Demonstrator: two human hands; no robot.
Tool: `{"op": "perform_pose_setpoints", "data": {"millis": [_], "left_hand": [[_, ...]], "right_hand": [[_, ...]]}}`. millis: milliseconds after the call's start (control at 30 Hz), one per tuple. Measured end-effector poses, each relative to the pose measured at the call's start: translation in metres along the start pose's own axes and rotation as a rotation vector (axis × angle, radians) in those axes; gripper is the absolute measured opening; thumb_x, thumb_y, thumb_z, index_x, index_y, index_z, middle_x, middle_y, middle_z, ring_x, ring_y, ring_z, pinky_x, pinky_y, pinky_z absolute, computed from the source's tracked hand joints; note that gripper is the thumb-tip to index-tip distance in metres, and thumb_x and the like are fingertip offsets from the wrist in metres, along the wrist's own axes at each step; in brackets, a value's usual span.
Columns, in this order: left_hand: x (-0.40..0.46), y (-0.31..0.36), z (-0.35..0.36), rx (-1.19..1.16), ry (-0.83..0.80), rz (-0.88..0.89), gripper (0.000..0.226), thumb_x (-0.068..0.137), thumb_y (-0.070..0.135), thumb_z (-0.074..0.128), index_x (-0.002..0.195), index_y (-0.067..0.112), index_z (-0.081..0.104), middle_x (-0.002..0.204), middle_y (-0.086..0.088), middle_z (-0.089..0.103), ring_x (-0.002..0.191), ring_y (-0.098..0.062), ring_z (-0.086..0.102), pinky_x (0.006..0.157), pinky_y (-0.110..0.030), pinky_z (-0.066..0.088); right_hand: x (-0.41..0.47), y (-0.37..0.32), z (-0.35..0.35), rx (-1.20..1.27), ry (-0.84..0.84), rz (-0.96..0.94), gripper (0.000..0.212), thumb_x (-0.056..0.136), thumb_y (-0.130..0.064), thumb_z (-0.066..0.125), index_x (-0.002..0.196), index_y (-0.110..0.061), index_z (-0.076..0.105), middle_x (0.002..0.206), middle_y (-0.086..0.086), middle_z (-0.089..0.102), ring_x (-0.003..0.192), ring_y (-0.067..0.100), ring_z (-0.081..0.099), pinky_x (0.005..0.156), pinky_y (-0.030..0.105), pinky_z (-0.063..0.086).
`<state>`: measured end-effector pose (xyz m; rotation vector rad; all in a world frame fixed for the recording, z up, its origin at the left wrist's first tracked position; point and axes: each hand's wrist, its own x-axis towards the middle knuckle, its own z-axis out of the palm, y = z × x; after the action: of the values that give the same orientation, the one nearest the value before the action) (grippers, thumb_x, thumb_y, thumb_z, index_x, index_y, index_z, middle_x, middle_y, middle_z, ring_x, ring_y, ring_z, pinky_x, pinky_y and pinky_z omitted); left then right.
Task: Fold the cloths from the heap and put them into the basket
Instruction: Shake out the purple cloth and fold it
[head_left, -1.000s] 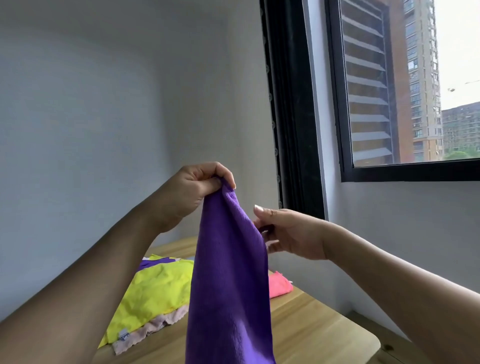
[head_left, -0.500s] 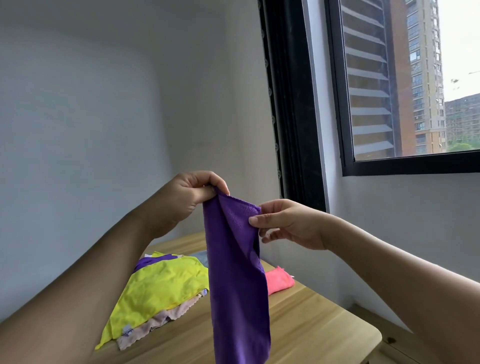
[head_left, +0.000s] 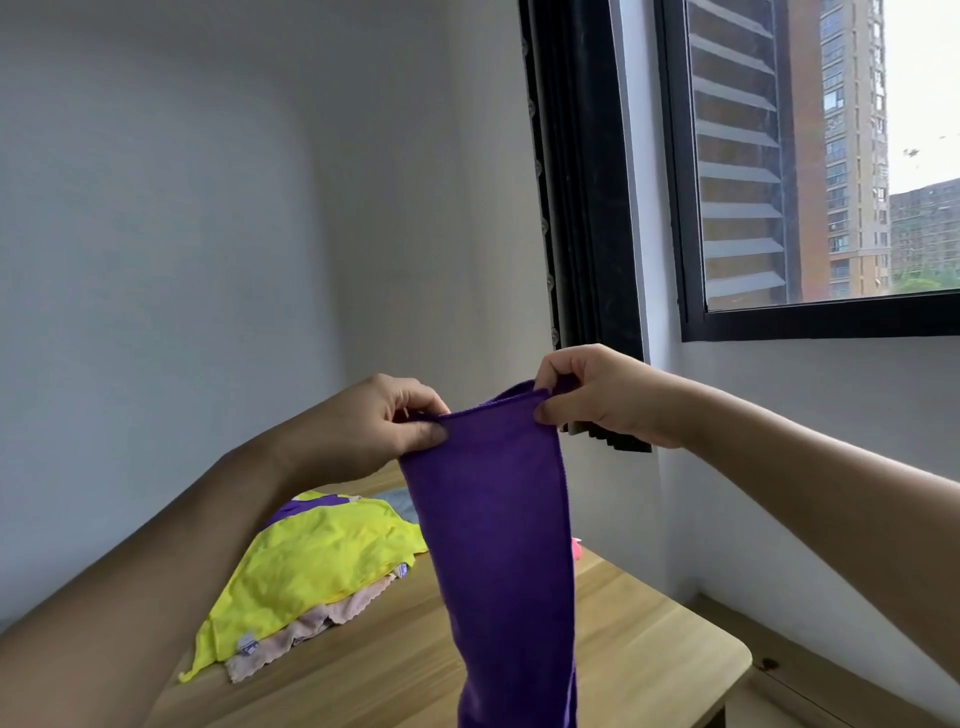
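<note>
- A deep purple cloth (head_left: 493, 530) is hanging in the air above the desk (head_left: 649, 649), near the middle of the view, with its top edge stretching between the two hands.
- Its surface is looking fine and napped, with a stitched hem showing along the top and right edges; it is draping down as a narrow, doubled band.
- The left hand (head_left: 374, 426) is pinching the left top corner between thumb and curled fingers.
- The right hand (head_left: 597, 395) is pinching the right top corner, sitting a little higher and farther than the left.
- The cloth's lower end is running out of the bottom of the view.
- On the desk to the left, the heap is lying with a yellow cloth (head_left: 317, 566) on top and a pale pink cloth (head_left: 306, 631) peeking out beneath it.
- The hanging cloth is covering most of a bright pink item (head_left: 575, 548), too little showing to identify.
</note>
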<state>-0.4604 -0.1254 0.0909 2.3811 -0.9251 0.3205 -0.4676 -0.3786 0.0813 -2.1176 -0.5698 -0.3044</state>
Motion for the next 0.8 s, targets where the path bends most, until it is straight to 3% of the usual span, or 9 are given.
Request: {"op": "perform_pose_setpoints", "data": {"millis": [100, 200, 300, 367, 533, 600, 667, 733, 800], "left_hand": [[0.002, 0.003, 0.004, 0.171, -0.066, -0.007, 0.016, 0.089, 0.031, 0.065, 0.087, 0.017, 0.074, 0.088, 0.002, 0.060, 0.080, -0.016, 0.061, 0.078, -0.036, 0.049], [0.000, 0.012, 0.011, 0.106, -0.067, 0.077, 0.014, 0.087, 0.029, 0.068, 0.081, 0.018, 0.073, 0.090, 0.007, 0.056, 0.076, -0.014, 0.059, 0.072, -0.030, 0.047], [-0.002, 0.026, 0.021, -0.182, 0.119, 0.223, 0.010, 0.085, 0.010, 0.069, 0.087, 0.018, 0.074, 0.091, 0.006, 0.059, 0.077, 0.000, 0.058, 0.070, -0.013, 0.044], [-0.002, 0.034, 0.026, -0.291, 0.166, 0.259, 0.012, 0.083, 0.005, 0.069, 0.088, 0.014, 0.074, 0.094, 0.004, 0.063, 0.084, 0.001, 0.061, 0.075, -0.011, 0.045], [-0.006, 0.045, 0.028, -0.332, 0.011, 0.161, 0.014, 0.082, 0.018, 0.072, 0.071, 0.009, 0.070, 0.101, 0.011, 0.068, 0.100, -0.003, 0.062, 0.089, -0.015, 0.048], [-0.005, 0.045, 0.028, -0.230, 0.050, 0.162, 0.024, 0.083, 0.023, 0.073, 0.064, 0.010, 0.064, 0.099, 0.014, 0.066, 0.100, 0.000, 0.058, 0.090, -0.014, 0.044], [-0.001, 0.035, 0.028, 0.106, 0.193, 0.162, 0.032, 0.081, 0.040, 0.067, 0.058, 0.019, 0.057, 0.093, 0.017, 0.063, 0.098, -0.004, 0.052, 0.090, -0.024, 0.038], [0.003, 0.026, 0.027, 0.543, 0.362, 0.150, 0.032, 0.078, 0.051, 0.051, 0.059, 0.025, 0.052, 0.089, 0.017, 0.061, 0.091, -0.011, 0.049, 0.083, -0.030, 0.031], [0.003, 0.020, 0.027, 0.713, 0.443, 0.103, 0.032, 0.078, 0.049, 0.046, 0.060, 0.024, 0.055, 0.079, 0.011, 0.063, 0.080, -0.019, 0.053, 0.078, -0.031, 0.032]], "right_hand": [[-0.001, 0.006, -0.004, -0.058, 0.041, -0.017, 0.012, 0.077, -0.002, 0.071, 0.076, -0.013, 0.066, 0.083, 0.016, 0.065, 0.073, 0.021, 0.058, 0.078, 0.047, 0.055], [-0.005, 0.009, -0.009, -0.058, 0.066, -0.004, 0.010, 0.073, -0.007, 0.070, 0.073, -0.017, 0.066, 0.086, 0.019, 0.065, 0.074, 0.026, 0.056, 0.080, 0.057, 0.052], [-0.007, 0.011, -0.018, -0.001, 0.105, -0.011, 0.011, 0.076, -0.002, 0.067, 0.078, -0.013, 0.066, 0.084, 0.022, 0.062, 0.074, 0.026, 0.056, 0.076, 0.045, 0.051], [-0.008, 0.012, -0.024, 0.051, 0.124, -0.022, 0.016, 0.080, 0.007, 0.063, 0.082, -0.008, 0.065, 0.080, 0.014, 0.061, 0.073, 0.021, 0.059, 0.076, 0.034, 0.052], [-0.007, 0.013, -0.025, -0.004, 0.125, -0.037, 0.024, 0.078, 0.005, 0.064, 0.082, -0.018, 0.065, 0.081, 0.010, 0.063, 0.073, 0.020, 0.056, 0.075, 0.040, 0.048], [-0.006, 0.015, -0.027, 0.037, 0.145, -0.027, 0.029, 0.079, 0.005, 0.065, 0.093, -0.020, 0.063, 0.088, 0.013, 0.064, 0.077, 0.025, 0.058, 0.078, 0.047, 0.051], [-0.007, 0.017, -0.028, 0.072, 0.151, 0.004, 0.035, 0.082, 0.006, 0.065, 0.106, -0.019, 0.059, 0.094, 0.011, 0.065, 0.082, 0.024, 0.062, 0.086, 0.046, 0.053], [-0.008, 0.018, -0.028, 0.118, 0.134, 0.007, 0.029, 0.084, 0.008, 0.063, 0.102, -0.015, 0.060, 0.091, 0.009, 0.065, 0.084, 0.023, 0.063, 0.089, 0.043, 0.053], [-0.008, 0.017, -0.026, 0.171, 0.091, 0.006, 0.021, 0.086, 0.009, 0.061, 0.088, -0.011, 0.066, 0.083, 0.006, 0.067, 0.081, 0.020, 0.064, 0.089, 0.039, 0.054]]}}
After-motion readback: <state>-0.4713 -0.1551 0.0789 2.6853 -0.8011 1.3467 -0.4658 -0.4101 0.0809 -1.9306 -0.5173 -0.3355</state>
